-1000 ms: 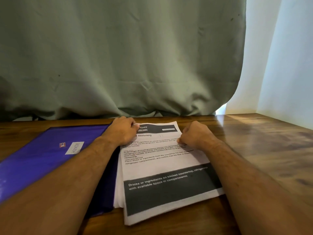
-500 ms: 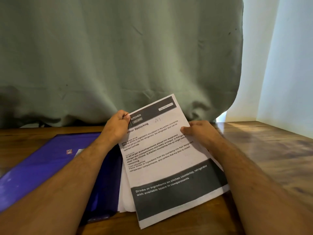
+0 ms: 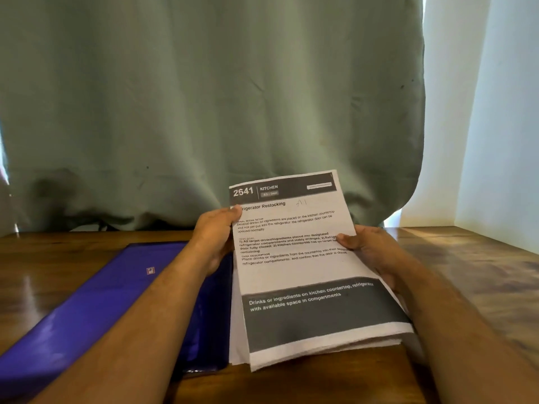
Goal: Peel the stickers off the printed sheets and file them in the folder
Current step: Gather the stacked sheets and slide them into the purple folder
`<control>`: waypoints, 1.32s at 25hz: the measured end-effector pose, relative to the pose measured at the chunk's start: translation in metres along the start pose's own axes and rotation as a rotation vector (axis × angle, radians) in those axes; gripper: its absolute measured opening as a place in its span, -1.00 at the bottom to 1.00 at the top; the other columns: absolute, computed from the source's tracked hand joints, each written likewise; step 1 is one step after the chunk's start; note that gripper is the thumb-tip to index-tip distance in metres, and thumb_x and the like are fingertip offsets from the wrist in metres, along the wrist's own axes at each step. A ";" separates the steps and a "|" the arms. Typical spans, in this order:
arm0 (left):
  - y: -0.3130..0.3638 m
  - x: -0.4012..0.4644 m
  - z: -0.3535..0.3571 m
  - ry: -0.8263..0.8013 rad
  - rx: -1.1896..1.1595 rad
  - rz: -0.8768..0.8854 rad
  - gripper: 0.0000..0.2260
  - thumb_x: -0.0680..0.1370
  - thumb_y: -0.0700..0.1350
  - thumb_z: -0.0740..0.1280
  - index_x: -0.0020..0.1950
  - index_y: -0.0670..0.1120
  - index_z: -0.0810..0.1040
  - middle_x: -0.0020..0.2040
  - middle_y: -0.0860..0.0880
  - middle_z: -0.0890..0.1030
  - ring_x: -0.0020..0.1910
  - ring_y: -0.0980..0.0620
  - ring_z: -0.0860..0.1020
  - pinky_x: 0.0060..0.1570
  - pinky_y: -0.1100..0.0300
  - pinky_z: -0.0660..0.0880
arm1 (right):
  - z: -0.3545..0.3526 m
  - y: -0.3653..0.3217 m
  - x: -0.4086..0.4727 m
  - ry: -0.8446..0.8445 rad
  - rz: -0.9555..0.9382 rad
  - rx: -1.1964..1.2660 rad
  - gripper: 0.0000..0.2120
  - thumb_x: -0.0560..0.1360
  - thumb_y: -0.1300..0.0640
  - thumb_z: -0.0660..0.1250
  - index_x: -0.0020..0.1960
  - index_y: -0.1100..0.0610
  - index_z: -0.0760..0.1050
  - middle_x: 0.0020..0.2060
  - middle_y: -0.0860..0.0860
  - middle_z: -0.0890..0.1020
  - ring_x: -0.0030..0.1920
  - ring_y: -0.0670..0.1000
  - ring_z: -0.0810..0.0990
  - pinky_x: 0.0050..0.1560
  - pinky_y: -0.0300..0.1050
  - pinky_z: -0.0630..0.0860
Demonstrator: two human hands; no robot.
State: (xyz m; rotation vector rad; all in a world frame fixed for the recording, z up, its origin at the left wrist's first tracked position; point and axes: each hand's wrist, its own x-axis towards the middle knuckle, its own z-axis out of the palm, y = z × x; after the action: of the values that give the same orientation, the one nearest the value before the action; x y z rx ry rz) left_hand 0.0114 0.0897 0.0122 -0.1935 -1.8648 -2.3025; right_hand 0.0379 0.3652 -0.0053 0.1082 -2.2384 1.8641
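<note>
A stack of printed sheets with dark header and footer bands is tilted up off the table, its lower edge still near the wood. My left hand grips the stack's left edge, thumb on the front near the heading. My right hand holds the right edge, thumb pressed on the text. More white sheets show beneath the top page. A purple folder lies shut on the table to the left, partly under my left forearm. No sticker is plainly visible on the top page.
The wooden table stretches to the right of the papers. A green curtain hangs along the table's far edge. A pale wall stands at the right.
Both hands have raised the top of the sheets from lying flat on the table to a steep tilt facing me. The left hand slid down, uncovering the number in the header.
</note>
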 end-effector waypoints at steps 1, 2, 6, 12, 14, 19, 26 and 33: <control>-0.001 -0.003 0.001 -0.007 -0.020 -0.001 -0.83 0.66 -0.15 0.28 0.09 -0.20 0.61 -0.06 -0.17 0.73 -0.16 -0.09 0.71 -0.16 0.05 0.67 | 0.002 -0.001 -0.003 -0.010 0.014 0.005 -0.86 0.57 0.25 0.32 0.07 0.14 0.64 -0.07 0.10 0.74 -0.03 0.22 0.70 0.19 0.22 0.56; 0.000 -0.007 0.002 0.003 -0.040 0.012 -0.83 0.66 -0.15 0.27 0.10 -0.20 0.61 -0.05 -0.18 0.73 -0.13 -0.11 0.71 -0.10 0.01 0.66 | 0.005 -0.001 -0.006 -0.028 0.030 0.004 -0.85 0.57 0.26 0.32 0.07 0.15 0.63 -0.06 0.11 0.74 -0.02 0.22 0.70 0.20 0.22 0.55; 0.006 -0.011 0.004 0.081 -0.119 0.039 -0.85 0.66 -0.15 0.27 0.07 -0.18 0.61 -0.10 -0.17 0.72 -0.18 -0.12 0.69 -0.07 -0.05 0.65 | 0.011 -0.001 -0.010 -0.112 0.065 0.005 -0.82 0.58 0.30 0.30 0.12 0.19 0.61 -0.03 0.14 0.73 0.01 0.23 0.69 0.23 0.22 0.54; 0.012 -0.015 0.002 0.131 -0.221 0.009 -0.88 0.66 -0.18 0.28 0.02 -0.16 0.60 -0.09 -0.20 0.72 -0.15 -0.16 0.70 -0.11 -0.09 0.66 | 0.014 -0.008 -0.017 -0.256 0.172 0.156 -0.80 0.62 0.25 0.22 0.20 0.21 0.54 0.03 0.19 0.71 -0.09 0.17 0.72 -0.17 0.00 0.68; 0.015 -0.016 0.000 0.135 -0.266 0.008 -0.88 0.65 -0.19 0.28 -0.01 -0.16 0.60 -0.15 -0.18 0.71 -0.23 -0.13 0.69 -0.21 -0.05 0.66 | 0.017 -0.010 -0.021 -0.326 0.208 0.190 -0.79 0.62 0.24 0.21 0.21 0.21 0.53 0.05 0.20 0.70 -0.10 0.18 0.72 -0.23 -0.01 0.67; 0.011 -0.016 -0.020 0.299 0.370 0.087 -0.69 0.70 0.00 0.16 -0.01 -0.12 0.62 -0.11 -0.12 0.68 -0.20 -0.02 0.59 -0.20 0.16 0.50 | 0.020 -0.011 -0.019 -0.226 0.145 0.095 -0.81 0.59 0.29 0.27 0.17 0.20 0.57 -0.07 0.13 0.73 -0.16 0.13 0.73 -0.23 -0.06 0.64; -0.009 -0.024 -0.054 0.312 1.144 -0.256 -0.51 0.65 0.13 0.15 0.43 -0.17 0.44 0.41 -0.24 0.47 0.33 -0.25 0.46 0.29 -0.06 0.40 | 0.031 -0.015 -0.022 0.028 0.113 0.115 -0.86 0.56 0.25 0.35 0.10 0.17 0.62 -0.24 -0.03 0.71 -0.32 -0.01 0.70 -0.38 -0.22 0.57; 0.005 -0.039 -0.037 0.156 0.528 -0.071 -0.78 0.65 -0.19 0.21 -0.18 -0.10 0.50 -0.11 -0.12 0.54 -0.14 -0.05 0.45 0.00 0.10 0.43 | 0.042 -0.028 -0.032 0.151 0.168 0.204 -0.98 0.58 0.23 0.35 -0.02 0.18 0.53 -0.28 0.08 0.63 -0.55 0.00 0.62 -0.61 -0.20 0.50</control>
State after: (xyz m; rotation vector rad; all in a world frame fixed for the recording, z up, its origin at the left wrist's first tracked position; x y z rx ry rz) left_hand 0.0510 0.0543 0.0007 0.1209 -2.3322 -1.7174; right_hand 0.0696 0.3155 0.0079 -0.1874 -2.0079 2.1075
